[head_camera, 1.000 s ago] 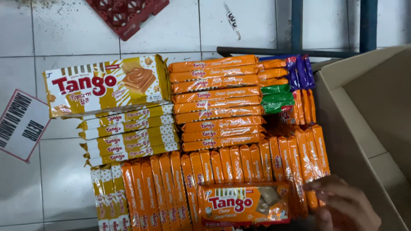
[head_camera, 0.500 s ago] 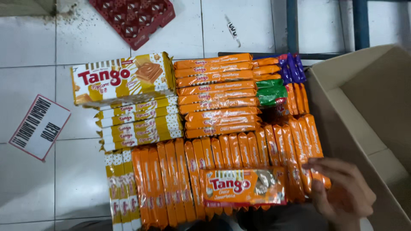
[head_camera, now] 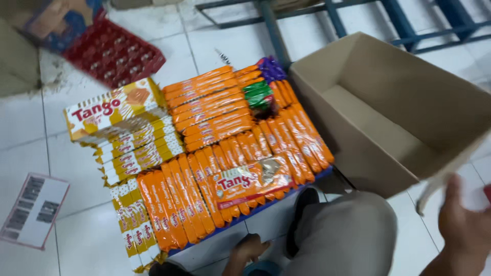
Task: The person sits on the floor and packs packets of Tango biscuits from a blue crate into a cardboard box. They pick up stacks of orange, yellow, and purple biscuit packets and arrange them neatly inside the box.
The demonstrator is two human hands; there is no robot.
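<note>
Rows of orange wafer packs [head_camera: 230,153] stand on edge on a blue tray [head_camera: 266,204] on the tiled floor, with one orange pack [head_camera: 253,179] lying flat on top. Yellow packs [head_camera: 138,153] are stacked at the left. My right hand [head_camera: 463,225] is blurred at the lower right, against the loose flap [head_camera: 442,181] of an open cardboard box [head_camera: 388,117]. My left hand [head_camera: 250,249] rests on the floor just below the tray's front edge and holds nothing. My knee in grey trousers [head_camera: 348,235] is between my hands.
A red plastic crate [head_camera: 112,51] lies at the back left. A few green [head_camera: 258,94] and purple packs [head_camera: 271,66] sit at the far end of the rows. A barcode sheet [head_camera: 33,209] lies on the floor at left. A blue metal frame [head_camera: 327,15] stands behind.
My right hand left the flat orange pack and moved right to the box flap. The view swung, bringing the whole box, my knee and my left hand into sight.
</note>
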